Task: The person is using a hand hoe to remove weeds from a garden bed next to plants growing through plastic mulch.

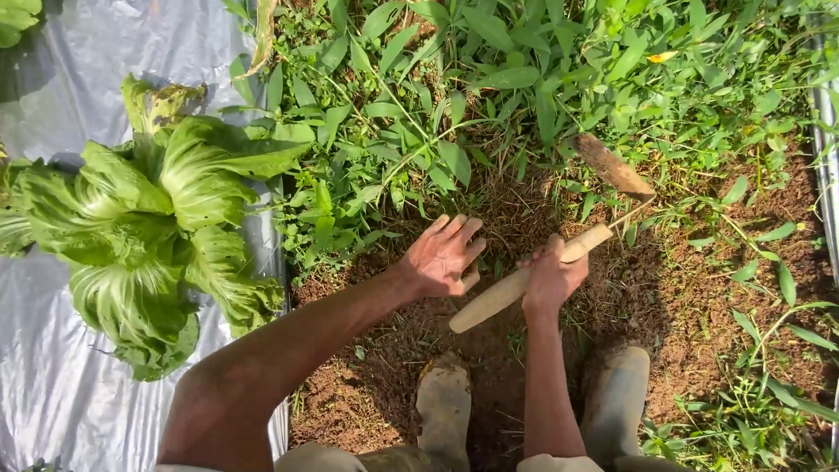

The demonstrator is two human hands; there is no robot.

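Cabbage (149, 236): untouched on our plastic sheet (52, 367), far left.
Left hand (441, 258): open, fingers spread, holding nothing, over loosened soil.
Right hand (549, 280): fist closed around our hoe (559, 253), blade raised.
Weeds (419, 114): thick ahead; cleared soil only near our boots (444, 402).

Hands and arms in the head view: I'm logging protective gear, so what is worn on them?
Nothing shows: the left hand and right hand are bare, without gloves, rings or a watch. Both forearms are uncovered, with no sleeves visible down to the frame's lower edge.
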